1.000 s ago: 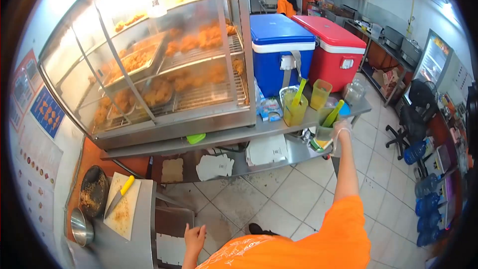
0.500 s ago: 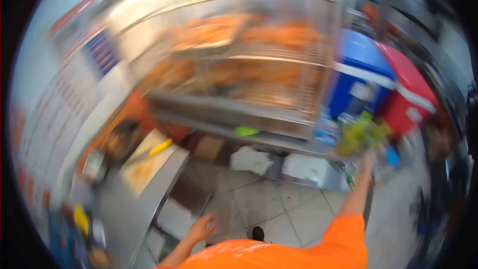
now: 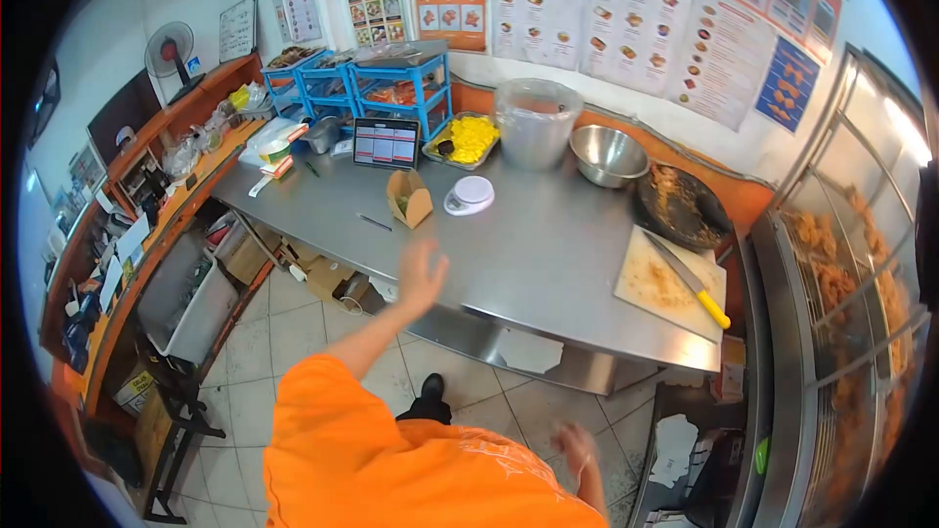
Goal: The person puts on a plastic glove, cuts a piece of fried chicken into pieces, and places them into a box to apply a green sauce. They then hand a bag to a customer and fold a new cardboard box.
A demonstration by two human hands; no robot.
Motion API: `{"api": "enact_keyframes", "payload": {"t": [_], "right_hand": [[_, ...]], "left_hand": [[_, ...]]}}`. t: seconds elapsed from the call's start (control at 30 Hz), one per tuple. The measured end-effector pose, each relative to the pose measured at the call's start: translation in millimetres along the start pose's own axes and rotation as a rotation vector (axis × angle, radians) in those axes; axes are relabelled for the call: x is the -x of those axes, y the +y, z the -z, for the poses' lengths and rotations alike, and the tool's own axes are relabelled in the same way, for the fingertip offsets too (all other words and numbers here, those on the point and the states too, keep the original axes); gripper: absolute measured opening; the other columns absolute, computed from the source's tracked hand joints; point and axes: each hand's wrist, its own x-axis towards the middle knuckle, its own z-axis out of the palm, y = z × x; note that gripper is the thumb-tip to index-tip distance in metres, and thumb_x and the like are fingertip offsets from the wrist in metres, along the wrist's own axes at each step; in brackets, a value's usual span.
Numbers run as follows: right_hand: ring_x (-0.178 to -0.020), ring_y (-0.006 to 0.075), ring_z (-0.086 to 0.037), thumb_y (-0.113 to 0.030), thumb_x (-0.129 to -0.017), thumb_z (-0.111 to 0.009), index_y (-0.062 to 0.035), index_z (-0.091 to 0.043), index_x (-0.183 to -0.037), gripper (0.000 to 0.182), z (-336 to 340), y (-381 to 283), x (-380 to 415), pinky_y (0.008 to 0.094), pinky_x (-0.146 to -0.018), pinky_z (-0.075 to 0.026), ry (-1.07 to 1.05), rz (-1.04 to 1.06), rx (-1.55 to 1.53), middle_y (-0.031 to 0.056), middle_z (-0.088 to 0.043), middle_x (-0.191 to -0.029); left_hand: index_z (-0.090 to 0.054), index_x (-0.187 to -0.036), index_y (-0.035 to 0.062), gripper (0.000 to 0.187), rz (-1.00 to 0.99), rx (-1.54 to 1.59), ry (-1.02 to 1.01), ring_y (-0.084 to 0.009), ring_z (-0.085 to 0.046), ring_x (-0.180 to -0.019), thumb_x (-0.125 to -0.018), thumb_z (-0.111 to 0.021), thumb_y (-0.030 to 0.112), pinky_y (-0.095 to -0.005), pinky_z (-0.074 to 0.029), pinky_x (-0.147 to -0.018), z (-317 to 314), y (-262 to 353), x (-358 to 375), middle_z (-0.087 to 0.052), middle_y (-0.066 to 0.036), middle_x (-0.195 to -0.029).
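Note:
My left hand (image 3: 422,276) reaches over the front edge of the steel table (image 3: 528,254), fingers apart and holding nothing. Just beyond it stands an open brown cardboard food box (image 3: 408,198) with something green inside. A pen (image 3: 374,222) lies left of the box, and a white round kitchen scale (image 3: 470,195) sits to its right. My right hand (image 3: 575,446) hangs low in front of the table, blurred, its finger shape unclear. A knife (image 3: 688,280) with a yellow handle rests on the cutting board (image 3: 646,269) at the table's right end.
Along the back are a tablet (image 3: 386,144), blue racks (image 3: 403,88), a tray of yellow food (image 3: 469,140), a lined bucket (image 3: 534,127), a metal bowl (image 3: 608,155) and a dark mortar (image 3: 682,205). A glass display case (image 3: 831,284) stands right, an orange-edged counter (image 3: 166,205) left.
The view has swung left from the display case and coolers to the steel table. My left hand now reaches forward over the table edge; my right hand has dropped from the greens to low.

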Motion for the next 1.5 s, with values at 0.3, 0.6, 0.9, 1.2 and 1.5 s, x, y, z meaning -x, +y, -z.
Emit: {"api": "enact_keyframes", "payload": {"t": [0.3, 0.6, 0.9, 1.2, 1.5], "right_hand": [[-0.112, 0.0355, -0.049, -0.053, -0.084, -0.046, -0.0014, -0.051, -0.117, 0.062, -291, -270, -252, 0.042, -0.094, -0.038, 0.047, 0.494, 0.713, 0.0213, -0.054, -0.117], [-0.102, 0.0361, -0.055, -0.033, -0.09, -0.042, -0.0079, -0.055, -0.113, 0.037, -372, -369, -307, 0.0443, -0.083, -0.046, 0.198, 0.16, 0.785, 0.018, -0.059, -0.109], [-0.093, 0.0376, -0.058, -0.025, -0.087, -0.047, -0.0107, -0.048, -0.117, 0.034, -368, -341, -304, 0.0464, -0.077, -0.046, 0.142, 0.239, 0.835, 0.0211, -0.061, -0.097], [-0.092, 0.0379, -0.059, -0.025, -0.086, -0.045, -0.0132, -0.042, -0.126, 0.042, -363, -339, -305, 0.0457, -0.077, -0.047, 0.048, 0.182, 0.733, 0.021, -0.061, -0.096], [-0.087, 0.0365, -0.06, -0.021, -0.084, -0.05, -0.0082, -0.047, -0.118, 0.037, -367, -311, -340, 0.0439, -0.075, -0.049, 0.107, 0.296, 0.87, 0.0206, -0.06, -0.1]], "left_hand": [[-0.054, -0.111, -0.0021, 0.044, 0.601, 0.183, -0.142, -0.0309, -0.054, -0.104, -0.079, -0.061, 0.027, -0.0398, -0.044, -0.084, -45, -263, -185, -0.055, -0.021, -0.112], [-0.06, -0.086, -0.0069, 0.03, 0.464, 0.007, -0.42, -0.0401, -0.059, -0.073, -0.089, -0.046, 0.02, -0.0444, -0.047, -0.07, -14, -234, -171, -0.061, -0.025, -0.077], [-0.058, -0.084, -0.006, 0.028, 0.522, 0.051, -0.372, -0.0438, -0.056, -0.072, -0.091, -0.041, 0.016, -0.0491, -0.044, -0.066, 17, -204, -156, -0.058, -0.026, -0.073], [-0.057, -0.085, -0.006, 0.027, 0.513, 0.035, -0.35, -0.0438, -0.056, -0.07, -0.091, -0.042, 0.016, -0.0485, -0.044, -0.063, 13, -206, -143, -0.058, -0.026, -0.072], [-0.059, -0.084, -0.0057, 0.031, 0.435, 0.002, -0.349, -0.0445, -0.057, -0.072, -0.089, -0.046, 0.022, -0.0476, -0.043, -0.06, 1, -222, -138, -0.057, -0.028, -0.072]]}}
